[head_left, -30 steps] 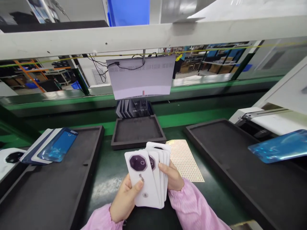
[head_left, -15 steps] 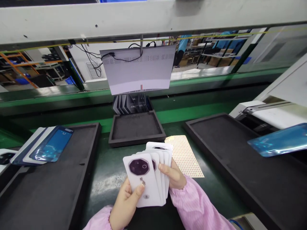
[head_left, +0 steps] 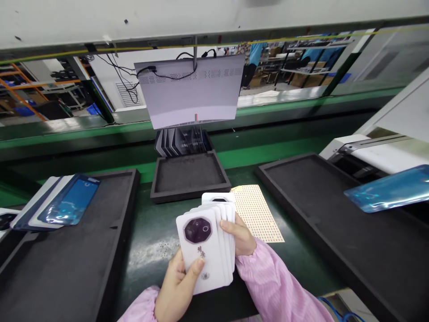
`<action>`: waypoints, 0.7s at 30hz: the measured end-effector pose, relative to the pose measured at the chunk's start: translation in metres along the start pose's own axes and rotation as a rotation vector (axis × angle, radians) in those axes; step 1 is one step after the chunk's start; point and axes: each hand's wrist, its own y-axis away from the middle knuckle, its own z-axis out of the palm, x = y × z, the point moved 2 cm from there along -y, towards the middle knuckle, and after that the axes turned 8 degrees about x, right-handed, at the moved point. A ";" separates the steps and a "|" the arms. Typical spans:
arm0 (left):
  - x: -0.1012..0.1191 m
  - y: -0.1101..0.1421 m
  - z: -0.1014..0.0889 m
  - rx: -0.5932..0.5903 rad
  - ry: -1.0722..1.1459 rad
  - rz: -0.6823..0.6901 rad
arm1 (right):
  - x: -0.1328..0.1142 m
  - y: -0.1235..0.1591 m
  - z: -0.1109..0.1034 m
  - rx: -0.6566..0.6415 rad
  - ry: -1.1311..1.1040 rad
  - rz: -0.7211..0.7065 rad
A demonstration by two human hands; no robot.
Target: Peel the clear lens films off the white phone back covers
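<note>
Several white phone back covers, fanned into an overlapping stack, are held up between my two hands. The front one has a dark octagonal camera area and small dark markings below it. My left hand grips the front cover's lower left, its thumb on the face and the fingers hidden behind. On the right side of the stack, my right hand is closed around the rear covers, thumb across their front. Behind my right hand a cream sheet with rows of small red marks lies on the green table.
A black tray is ahead, with several dark panels standing behind it under a monitor. Larger black trays flank me: the left one holds blue-filmed phones, and a blue-filmed panel lies over the right one.
The fan of covers has narrowed: the front cover now sits further right over those behind it and tilts slightly more. Both hands keep their hold. The whole view has shifted slightly.
</note>
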 end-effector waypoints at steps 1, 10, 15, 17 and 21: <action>0.000 0.000 0.000 -0.002 -0.002 0.009 | -0.001 0.001 0.000 0.009 0.013 -0.001; 0.007 -0.003 0.005 -0.075 -0.081 0.021 | -0.003 0.000 -0.003 -0.047 0.030 0.068; 0.012 -0.004 0.005 -0.168 0.023 -0.076 | 0.000 0.000 0.000 -0.075 0.032 0.136; 0.013 -0.004 0.005 -0.184 0.045 -0.081 | 0.000 0.002 0.003 -0.099 0.033 0.157; 0.014 -0.006 0.006 -0.208 0.054 -0.075 | -0.006 0.005 0.013 -0.154 0.061 0.107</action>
